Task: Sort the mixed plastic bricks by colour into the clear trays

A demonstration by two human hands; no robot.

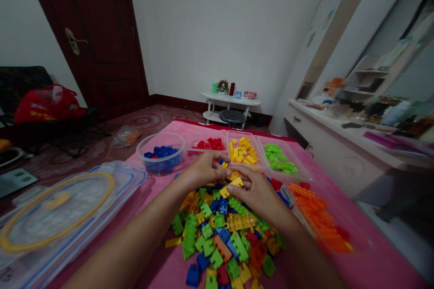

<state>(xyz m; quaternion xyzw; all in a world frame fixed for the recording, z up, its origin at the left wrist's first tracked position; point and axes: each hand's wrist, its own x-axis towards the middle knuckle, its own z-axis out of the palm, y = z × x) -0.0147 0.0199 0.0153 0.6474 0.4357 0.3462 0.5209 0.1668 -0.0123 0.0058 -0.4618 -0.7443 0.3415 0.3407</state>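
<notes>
A heap of mixed coloured building bricks (224, 239) lies on the pink tabletop (369, 262) in front of me. My left hand (203, 169) is at the far edge of the heap with its fingers curled in a pinch over small bricks. My right hand (257, 192) meets it from the right, its fingers closed on a yellow brick (230, 186). Behind the hands stand a round clear bowl of blue bricks (162, 152), a tray of red bricks (210, 144), a tray of yellow bricks (242, 151) and a tray of green bricks (280, 158).
A tray of orange bricks (318, 219) sits at the right. Clear lids with blue and yellow rims (64, 207) lie at the left. Beyond are a dark door (98, 31), a small white shelf table (230, 104), a white dresser (339, 144) and a red bag (47, 104).
</notes>
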